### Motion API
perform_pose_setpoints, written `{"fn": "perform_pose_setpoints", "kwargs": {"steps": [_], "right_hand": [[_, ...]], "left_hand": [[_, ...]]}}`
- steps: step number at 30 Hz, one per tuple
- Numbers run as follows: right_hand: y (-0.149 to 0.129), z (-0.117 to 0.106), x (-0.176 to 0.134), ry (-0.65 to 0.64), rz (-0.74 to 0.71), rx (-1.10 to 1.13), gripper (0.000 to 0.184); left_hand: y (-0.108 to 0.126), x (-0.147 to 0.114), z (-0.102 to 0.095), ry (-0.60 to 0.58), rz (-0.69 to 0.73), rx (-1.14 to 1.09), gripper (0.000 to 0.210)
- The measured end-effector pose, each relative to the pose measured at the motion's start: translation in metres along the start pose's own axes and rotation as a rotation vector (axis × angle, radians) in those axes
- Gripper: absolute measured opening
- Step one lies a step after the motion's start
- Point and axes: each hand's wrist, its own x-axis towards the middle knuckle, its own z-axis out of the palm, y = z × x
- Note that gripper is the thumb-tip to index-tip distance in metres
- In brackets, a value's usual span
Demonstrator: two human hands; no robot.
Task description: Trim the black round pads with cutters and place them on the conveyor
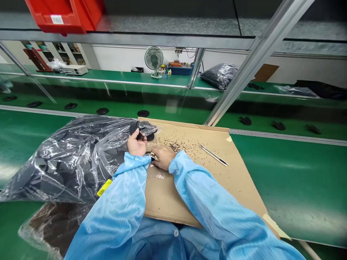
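My left hand is closed around a black rounded part, just above the cardboard sheet. A clear plastic film over dark pieces shows beside it, at the mouth of the bag. My right hand is closed, close below and to the right of the left one. From its fingers sticks out a small hand tool with shiny metal; its exact kind is partly hidden. Many tiny dark bits lie scattered on the cardboard. A slim white-and-dark tool lies to their right.
A large clear bag of black parts fills the left side. Behind, black parts stand spaced along a green conveyor belt. A slanted metal post rises at right. A red bin sits on the overhead shelf.
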Motion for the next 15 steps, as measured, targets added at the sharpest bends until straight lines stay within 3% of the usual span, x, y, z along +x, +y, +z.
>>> {"fn": "perform_pose_setpoints", "kwargs": {"steps": [8, 15], "right_hand": [[-0.007, 0.012, -0.011, 0.068, -0.068, 0.048, 0.042], [-0.017, 0.01, -0.004, 0.0, -0.015, -0.105, 0.029]], "left_hand": [[-0.003, 0.0, -0.002, -0.052, 0.019, 0.019, 0.019], [0.002, 0.004, -0.006, -0.07, 0.032, 0.003, 0.019]]}}
